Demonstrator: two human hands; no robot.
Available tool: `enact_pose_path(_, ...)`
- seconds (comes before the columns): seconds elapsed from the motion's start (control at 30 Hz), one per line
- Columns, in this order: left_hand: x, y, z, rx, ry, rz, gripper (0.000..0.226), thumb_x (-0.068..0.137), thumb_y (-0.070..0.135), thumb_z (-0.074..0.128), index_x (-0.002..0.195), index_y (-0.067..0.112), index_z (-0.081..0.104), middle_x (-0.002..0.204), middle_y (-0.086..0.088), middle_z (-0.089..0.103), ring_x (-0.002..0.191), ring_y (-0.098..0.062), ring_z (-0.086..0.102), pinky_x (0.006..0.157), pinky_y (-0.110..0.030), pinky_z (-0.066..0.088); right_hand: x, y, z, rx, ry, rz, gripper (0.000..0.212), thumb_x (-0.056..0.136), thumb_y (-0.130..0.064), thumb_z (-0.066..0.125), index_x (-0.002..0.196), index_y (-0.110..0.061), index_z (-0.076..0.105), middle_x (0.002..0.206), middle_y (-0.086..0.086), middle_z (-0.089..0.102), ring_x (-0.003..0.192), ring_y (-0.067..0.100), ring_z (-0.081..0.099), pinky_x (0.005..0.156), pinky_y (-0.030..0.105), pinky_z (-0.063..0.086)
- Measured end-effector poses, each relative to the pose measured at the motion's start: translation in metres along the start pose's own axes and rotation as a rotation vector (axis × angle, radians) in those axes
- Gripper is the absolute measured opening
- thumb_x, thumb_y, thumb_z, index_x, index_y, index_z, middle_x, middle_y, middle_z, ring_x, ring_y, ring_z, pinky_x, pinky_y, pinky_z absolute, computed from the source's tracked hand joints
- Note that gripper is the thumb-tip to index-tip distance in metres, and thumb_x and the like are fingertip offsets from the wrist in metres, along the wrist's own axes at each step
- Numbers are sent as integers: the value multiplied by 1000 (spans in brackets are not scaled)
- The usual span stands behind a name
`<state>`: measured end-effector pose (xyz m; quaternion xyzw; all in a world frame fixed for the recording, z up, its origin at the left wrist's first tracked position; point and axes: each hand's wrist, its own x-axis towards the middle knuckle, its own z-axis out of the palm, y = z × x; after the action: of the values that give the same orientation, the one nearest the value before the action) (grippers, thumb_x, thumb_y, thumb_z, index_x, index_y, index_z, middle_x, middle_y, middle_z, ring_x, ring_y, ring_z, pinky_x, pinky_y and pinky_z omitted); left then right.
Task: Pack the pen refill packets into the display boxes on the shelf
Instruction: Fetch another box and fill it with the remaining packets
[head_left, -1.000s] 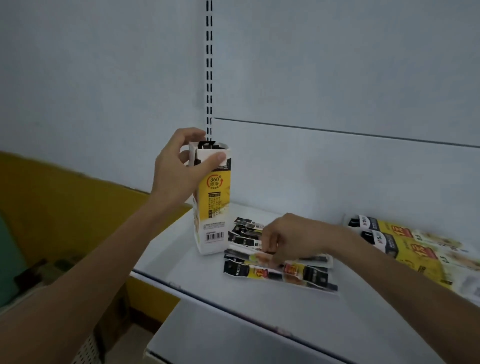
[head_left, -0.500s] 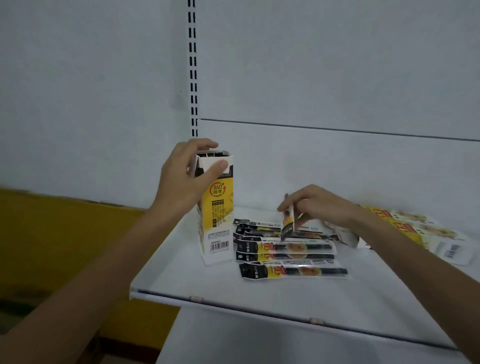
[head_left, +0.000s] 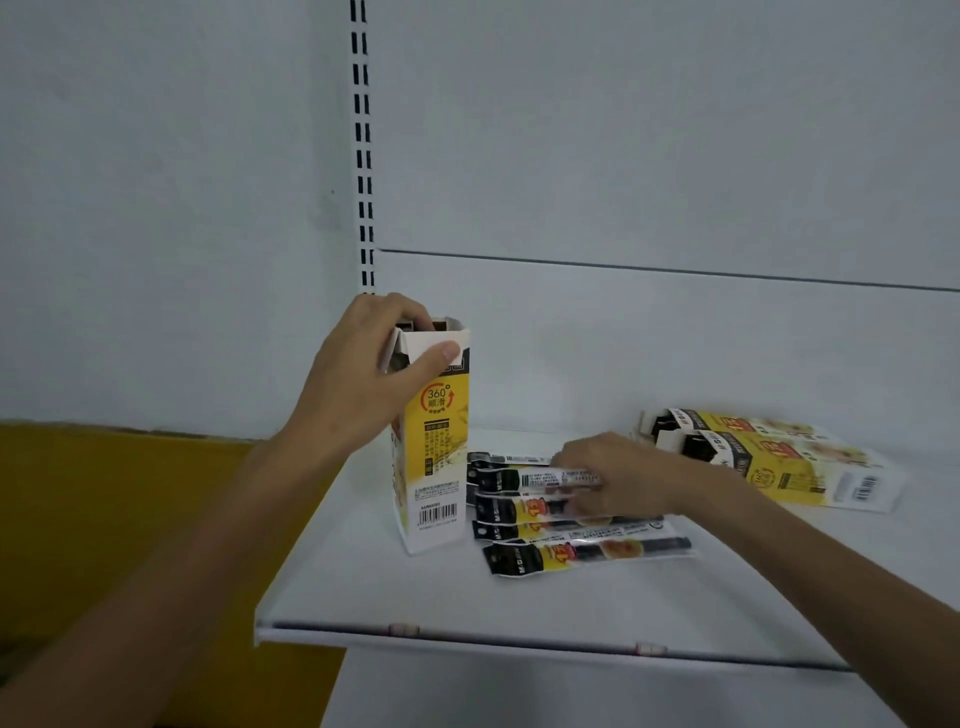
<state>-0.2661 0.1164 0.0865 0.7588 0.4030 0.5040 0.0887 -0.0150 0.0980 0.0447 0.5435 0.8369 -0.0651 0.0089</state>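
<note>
At frame centre, the right hand (head_left: 608, 475) drops back onto the packets (head_left: 571, 553) for another pick, grip unclear. The left hand (head_left: 358, 384) clamps the box (head_left: 434, 457).

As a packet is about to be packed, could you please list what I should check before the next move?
1. Display box upright on the shelf: ok.
2. Left hand holds the box's top: ok.
3. Box top open: ok.
4. Right hand grips a refill packet securely: cannot tell.
5. Loose packets lie beside the box: ok.
6. Room left inside the box: cannot tell.
</note>
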Motion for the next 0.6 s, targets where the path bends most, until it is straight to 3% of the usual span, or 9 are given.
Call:
enact_pose_path(0.1,2,1,-4,-3,-35,-1,24,80,45,62,99,36,51,110,3,51,89,1,50,66,-8,35,3,3,-1,-1,59,20,26,86,-21,62,107,-4,62,95,0,60,86,12,51,67,19,36)
enact_pose_path(0.2,4,2,-6,-2,-66,-18,15,80,40,62,94,38,56,106,5,49,85,6,48,63,-5,34,9,3,-5,-32,80,15,17,86,-13,57,98,-6,66,76,-10,50,70,4,46,62,18,32)
enact_pose_path(0.33,3,3,-6,-16,-49,-20,19,70,52,59,76,36,51,99,5,51,82,6,49,64,-9,35,10,6,-17,91,192,13,9,92,-23,53,92,-16,60,84,-3,50,75,9,46,64,20,35)
enact_pose_path(0.4,2,4,-6,-43,-42,-23,19,67,51,57,73,35,48,99,4,53,82,4,50,62,-6,37,10,-1,-31,381,294,107,13,97,-20,43,93,-12,53,84,0,53,74,13,49,64,23,38)
enact_pose_path(0.5,0,5,-6,-72,-33,-22,23,72,46,66,74,33,47,100,3,53,84,2,50,62,-2,38,17,-18,-57,1042,402,131,20,98,-13,37,86,-7,53,71,3,53,58,13,49,59,26,43)
enact_pose_path(0.6,-1,4,-4,-68,-22,-8,19,79,32,67,74,31,49,103,2,53,88,1,50,63,0,37,21,-39,-85,1238,508,-33,23,92,-30,50,92,-7,54,53,-5,44,43,8,30,46,19,31)
